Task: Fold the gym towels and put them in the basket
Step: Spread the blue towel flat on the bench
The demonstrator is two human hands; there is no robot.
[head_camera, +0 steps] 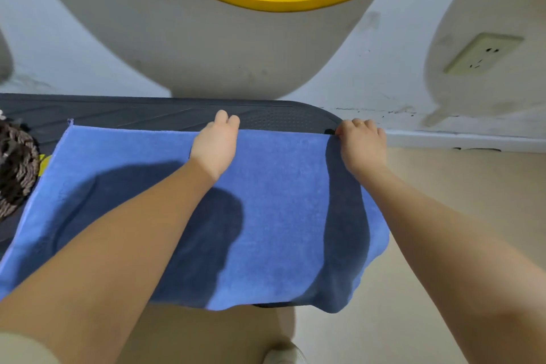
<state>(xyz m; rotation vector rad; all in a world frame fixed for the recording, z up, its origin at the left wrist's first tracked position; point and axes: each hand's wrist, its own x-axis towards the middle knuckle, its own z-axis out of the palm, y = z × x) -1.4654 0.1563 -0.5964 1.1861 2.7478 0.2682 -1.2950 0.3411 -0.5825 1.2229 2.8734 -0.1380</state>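
Head view: soft blue terry gym towel [266, 201] spread across dark platform [147, 111], right end draping off. Left hand [215, 146] pinches far edge; right hand [362, 145] grips far corner. Light, limp; best held by corners.

1. Blue towel [266, 216] covers most of the dark bench top [147, 114]; only a strip of bare bench along the far edge.
2. Wall [384, 77] right behind the bench blocks any reach beyond it.
3. Woven basket [14, 162] sits at the bench's left end, just beside the towel edge.
4. Right of the bench: open floor [443, 186].
5. Both forearms lie across the towel.
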